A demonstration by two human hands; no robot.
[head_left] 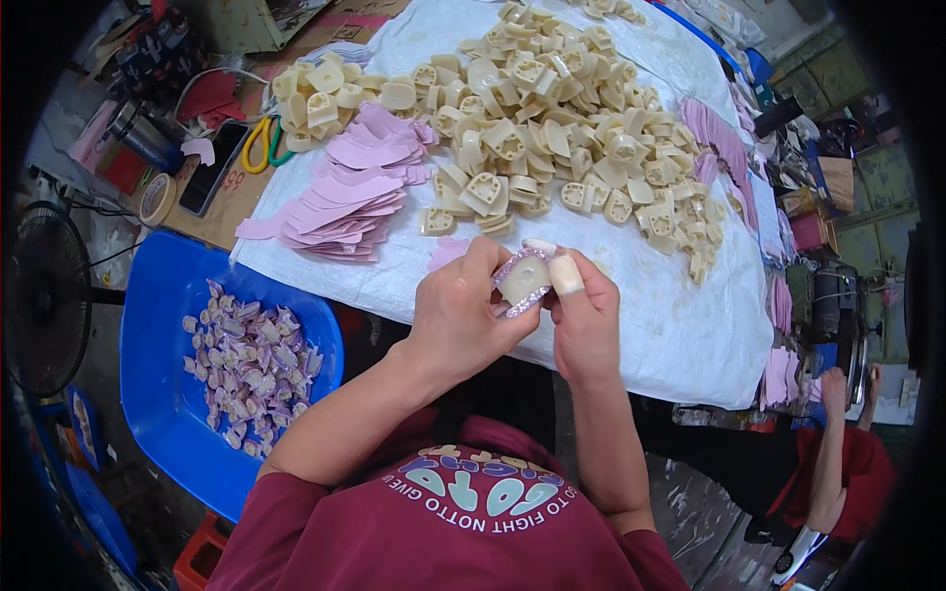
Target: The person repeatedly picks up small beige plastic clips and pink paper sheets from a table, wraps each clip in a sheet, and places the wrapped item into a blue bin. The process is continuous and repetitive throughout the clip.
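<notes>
My left hand (pixel 461 303) is closed round a small cream plastic shoe heel (pixel 525 280), gripping it from the left. A glittery pink-lilac strip (pixel 528 301) runs along the heel's edges. On the other side my right hand (pixel 587 320) is closed on the same heel and strip, its thumb and a fingertip in white coverings. Both hands are just over the near edge of the white-covered table (pixel 650 335). Beyond them lies a big heap of cream shoe heels (pixel 552 128). Fanned pink strips (pixel 355 187) are stacked left of the heap.
A blue tub (pixel 148 335) of wrapped heels (pixel 251 364) stands low at my left. Scissors (pixel 258 146), a phone (pixel 215 167), a tape roll (pixel 157 200) and a flask (pixel 145 136) lie at the table's left. A co-worker (pixel 838 473) is at the right. A fan (pixel 49 295) stands far left.
</notes>
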